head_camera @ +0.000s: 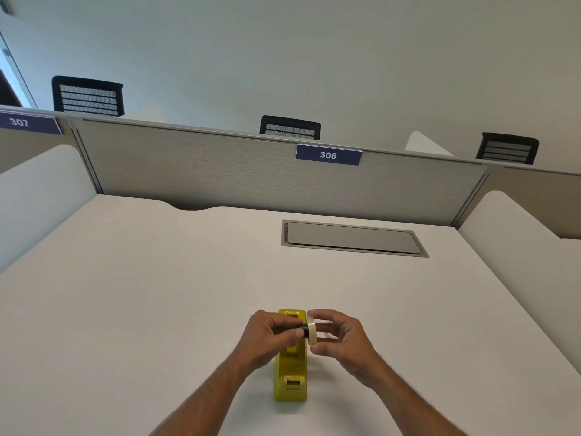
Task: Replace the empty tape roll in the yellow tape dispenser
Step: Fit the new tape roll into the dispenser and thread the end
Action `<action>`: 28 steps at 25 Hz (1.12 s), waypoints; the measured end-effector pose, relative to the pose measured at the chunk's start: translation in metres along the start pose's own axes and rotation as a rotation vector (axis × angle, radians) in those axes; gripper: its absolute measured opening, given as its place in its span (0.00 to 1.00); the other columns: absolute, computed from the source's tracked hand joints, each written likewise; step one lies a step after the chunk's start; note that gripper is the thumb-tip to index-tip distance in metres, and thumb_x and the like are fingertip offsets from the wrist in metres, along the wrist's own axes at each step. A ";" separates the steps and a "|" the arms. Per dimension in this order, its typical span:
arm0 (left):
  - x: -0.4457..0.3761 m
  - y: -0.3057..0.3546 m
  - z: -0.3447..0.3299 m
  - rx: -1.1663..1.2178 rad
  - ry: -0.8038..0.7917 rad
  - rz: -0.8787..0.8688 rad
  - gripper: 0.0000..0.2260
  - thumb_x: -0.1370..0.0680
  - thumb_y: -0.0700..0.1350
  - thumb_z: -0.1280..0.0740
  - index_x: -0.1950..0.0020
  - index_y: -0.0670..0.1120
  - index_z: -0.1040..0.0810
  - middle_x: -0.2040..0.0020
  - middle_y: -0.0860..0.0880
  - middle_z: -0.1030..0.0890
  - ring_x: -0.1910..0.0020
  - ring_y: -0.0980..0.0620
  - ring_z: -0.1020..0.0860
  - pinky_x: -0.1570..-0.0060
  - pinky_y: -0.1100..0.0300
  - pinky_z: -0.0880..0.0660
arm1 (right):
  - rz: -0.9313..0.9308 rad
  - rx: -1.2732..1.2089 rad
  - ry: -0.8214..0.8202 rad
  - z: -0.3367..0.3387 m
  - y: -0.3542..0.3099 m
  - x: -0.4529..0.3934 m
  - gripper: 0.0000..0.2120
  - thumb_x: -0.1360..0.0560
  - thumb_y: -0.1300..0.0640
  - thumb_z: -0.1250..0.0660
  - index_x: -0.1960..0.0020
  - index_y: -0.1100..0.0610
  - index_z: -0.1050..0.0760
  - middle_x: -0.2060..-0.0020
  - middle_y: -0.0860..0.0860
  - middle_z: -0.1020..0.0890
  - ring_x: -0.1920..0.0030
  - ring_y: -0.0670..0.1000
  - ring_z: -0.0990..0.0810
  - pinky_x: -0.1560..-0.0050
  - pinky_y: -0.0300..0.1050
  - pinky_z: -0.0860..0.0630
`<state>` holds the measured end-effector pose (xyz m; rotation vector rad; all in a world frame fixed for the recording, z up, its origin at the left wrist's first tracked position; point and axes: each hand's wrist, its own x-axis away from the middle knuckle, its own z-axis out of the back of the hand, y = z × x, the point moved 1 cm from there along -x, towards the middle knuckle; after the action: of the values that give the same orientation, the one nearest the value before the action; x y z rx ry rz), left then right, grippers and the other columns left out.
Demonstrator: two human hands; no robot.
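— What is seen from the head view, at the hands?

— Both hands are raised just above the counter (157,294), a plain white surface. A small black cylindrical core (304,331) is pinched between thumb and fingers of the left hand (270,338). A cream-white roll of tape (312,330) is gripped around its rim by the curled fingers of the right hand (341,341). The black core is met by the side of the roll, right between the two hands; whether it is seated inside the roll cannot be told.

— And the dispenser?

— The yellow plastic tape dispenser (290,377) is stood on the counter directly below and between the hands, its length laid away from the person. Its far end is partly hidden behind the left hand's fingers; its near end, with a small raised block, is seen between the forearms. It is touched by neither hand, as far as can be made out.

— What is found beyond the hands?

— A grey rectangular cable hatch (352,239) is set flush in the counter, well beyond the right hand. Farther still, a grey partition panel (220,171) is fitted with a blue label reading 306 (328,155).
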<state>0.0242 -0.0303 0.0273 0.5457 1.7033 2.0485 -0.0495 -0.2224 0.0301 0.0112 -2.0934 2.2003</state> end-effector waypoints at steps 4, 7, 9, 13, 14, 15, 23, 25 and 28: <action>0.000 -0.002 -0.002 -0.007 0.017 -0.003 0.09 0.28 0.44 0.25 0.49 0.52 0.13 0.57 0.50 0.12 0.58 0.53 0.15 0.50 0.51 0.17 | 0.007 -0.014 -0.004 -0.001 -0.001 0.000 0.26 0.37 0.70 0.22 0.42 0.51 0.18 0.46 0.53 0.14 0.43 0.55 0.16 0.50 0.49 0.17; 0.001 -0.003 -0.003 -0.013 0.061 -0.021 0.13 0.29 0.41 0.22 0.48 0.53 0.13 0.53 0.53 0.12 0.51 0.53 0.14 0.45 0.50 0.18 | 0.002 -0.039 -0.011 -0.001 -0.003 0.000 0.25 0.37 0.64 0.19 0.42 0.51 0.18 0.46 0.54 0.14 0.45 0.55 0.15 0.53 0.46 0.18; 0.002 -0.003 -0.004 -0.009 0.077 -0.046 0.14 0.30 0.38 0.22 0.48 0.52 0.13 0.53 0.52 0.12 0.51 0.53 0.14 0.46 0.51 0.17 | -0.005 -0.075 -0.009 0.000 -0.003 0.000 0.26 0.37 0.62 0.19 0.41 0.52 0.18 0.47 0.54 0.14 0.47 0.55 0.15 0.53 0.46 0.18; 0.002 0.000 -0.002 -0.009 0.065 -0.083 0.14 0.31 0.36 0.23 0.49 0.51 0.12 0.54 0.52 0.12 0.52 0.53 0.14 0.50 0.57 0.17 | -0.014 -0.089 -0.036 0.001 0.000 0.001 0.25 0.35 0.62 0.19 0.40 0.52 0.19 0.45 0.54 0.14 0.45 0.57 0.15 0.51 0.47 0.18; 0.003 0.001 -0.002 -0.018 0.054 -0.096 0.15 0.31 0.36 0.24 0.50 0.53 0.12 0.55 0.52 0.12 0.53 0.53 0.15 0.51 0.59 0.18 | -0.018 -0.095 -0.051 0.001 0.000 0.000 0.25 0.35 0.62 0.19 0.39 0.52 0.19 0.45 0.54 0.14 0.45 0.58 0.15 0.51 0.47 0.18; 0.003 0.002 -0.001 -0.032 0.044 -0.111 0.16 0.32 0.37 0.24 0.51 0.56 0.12 0.55 0.53 0.12 0.53 0.53 0.15 0.52 0.61 0.18 | -0.022 -0.101 -0.066 0.002 0.000 0.000 0.25 0.34 0.62 0.19 0.39 0.53 0.19 0.44 0.54 0.15 0.45 0.58 0.15 0.51 0.46 0.18; 0.006 0.008 -0.003 -0.111 0.027 -0.250 0.16 0.31 0.43 0.25 0.52 0.64 0.15 0.54 0.58 0.13 0.53 0.52 0.15 0.50 0.59 0.17 | -0.046 -0.089 -0.053 0.003 0.001 0.000 0.23 0.34 0.55 0.18 0.41 0.54 0.17 0.48 0.56 0.13 0.51 0.57 0.14 0.53 0.47 0.18; 0.007 0.008 -0.004 -0.124 0.035 -0.274 0.19 0.31 0.41 0.25 0.51 0.66 0.16 0.53 0.63 0.14 0.51 0.56 0.16 0.50 0.65 0.19 | -0.051 -0.110 -0.053 0.002 0.002 0.000 0.23 0.34 0.53 0.18 0.41 0.55 0.18 0.49 0.57 0.13 0.51 0.57 0.14 0.53 0.47 0.18; 0.008 0.003 -0.004 -0.185 0.064 -0.313 0.21 0.31 0.39 0.23 0.49 0.65 0.16 0.52 0.68 0.15 0.49 0.61 0.17 0.48 0.69 0.21 | -0.072 -0.117 -0.054 0.000 0.003 0.001 0.22 0.33 0.51 0.19 0.41 0.55 0.17 0.49 0.57 0.13 0.49 0.58 0.14 0.52 0.48 0.17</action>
<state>0.0155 -0.0296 0.0296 0.1435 1.5024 1.9829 -0.0512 -0.2228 0.0273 0.1352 -2.2098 2.0568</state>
